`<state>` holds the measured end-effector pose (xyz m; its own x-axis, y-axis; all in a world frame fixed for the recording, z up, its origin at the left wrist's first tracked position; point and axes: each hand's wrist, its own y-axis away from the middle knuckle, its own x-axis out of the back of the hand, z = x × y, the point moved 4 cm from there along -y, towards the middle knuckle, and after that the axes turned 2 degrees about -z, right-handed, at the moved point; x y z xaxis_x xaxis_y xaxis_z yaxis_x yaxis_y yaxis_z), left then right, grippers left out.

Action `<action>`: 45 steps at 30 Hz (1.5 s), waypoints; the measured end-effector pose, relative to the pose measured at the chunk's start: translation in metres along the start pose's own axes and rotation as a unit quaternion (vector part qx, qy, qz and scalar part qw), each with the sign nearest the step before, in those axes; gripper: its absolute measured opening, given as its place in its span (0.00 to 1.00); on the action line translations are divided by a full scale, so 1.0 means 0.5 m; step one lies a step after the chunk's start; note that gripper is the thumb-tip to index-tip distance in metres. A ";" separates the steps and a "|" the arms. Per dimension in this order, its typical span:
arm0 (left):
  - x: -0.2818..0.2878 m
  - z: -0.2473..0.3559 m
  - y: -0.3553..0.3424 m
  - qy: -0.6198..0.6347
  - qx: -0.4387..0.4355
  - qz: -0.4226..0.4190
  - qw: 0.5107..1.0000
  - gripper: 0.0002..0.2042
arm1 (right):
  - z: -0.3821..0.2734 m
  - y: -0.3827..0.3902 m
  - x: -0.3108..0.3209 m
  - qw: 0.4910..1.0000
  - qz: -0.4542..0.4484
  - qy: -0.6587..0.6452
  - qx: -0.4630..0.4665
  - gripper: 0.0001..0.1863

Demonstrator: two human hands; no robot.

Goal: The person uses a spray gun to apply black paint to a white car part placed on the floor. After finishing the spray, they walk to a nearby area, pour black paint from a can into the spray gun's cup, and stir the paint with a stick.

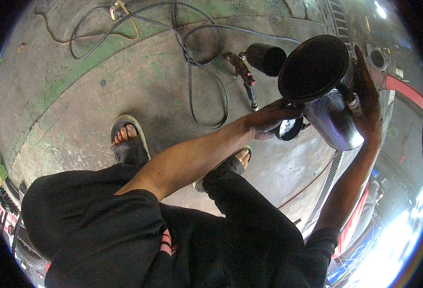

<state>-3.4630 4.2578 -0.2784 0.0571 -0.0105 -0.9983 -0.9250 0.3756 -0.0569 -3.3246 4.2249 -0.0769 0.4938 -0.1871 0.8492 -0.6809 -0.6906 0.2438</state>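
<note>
Both my hands hold up a dark, glossy housing with a wide round mouth (313,67) and a shiny cylindrical body (333,120). My left hand (279,116) grips it below the rim from the left, its fingertips partly hidden. Along the opposite side, my right hand (368,98) is wrapped with long fingers reaching up beside the rim. A small black cup-shaped piece with a bright inside (289,128) shows just under my left hand; whether it belongs to the housing I cannot tell. A spray gun (244,76) with a black cup (267,59) lies on the floor beyond my left hand.
A dark hose (190,91) loops across the stained concrete floor (77,115). Near its far end lies a metal fitting with a yellowish cord (118,10). A floor grate (338,19) and a red curved bar (407,91) are at the right. My sandalled feet stand below the arms.
</note>
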 end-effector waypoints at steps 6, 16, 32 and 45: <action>-0.010 0.004 -0.001 0.001 -0.004 -0.015 1.000 0.37 | 0.013 -0.001 0.027 0.983 -0.022 0.181 0.035 0.57; -0.040 0.008 -0.013 -0.003 -0.018 -0.032 0.999 0.35 | -0.013 0.007 0.046 0.985 -0.004 0.161 0.057 0.51; -0.071 -0.013 -0.029 -0.017 -0.053 -0.044 0.997 0.32 | -0.048 0.013 0.089 0.978 0.008 0.207 0.036 0.53; -0.087 -0.002 -0.022 0.014 -0.031 -0.023 0.999 0.35 | -0.056 0.017 0.103 0.979 -0.019 0.178 0.096 0.40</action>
<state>-3.4559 4.2533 -0.2342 0.0912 -0.0530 -0.9944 -0.9429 0.3166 -0.1033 -3.3202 4.2290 -0.0180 0.2734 0.0724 0.9592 -0.5345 -0.8176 0.2141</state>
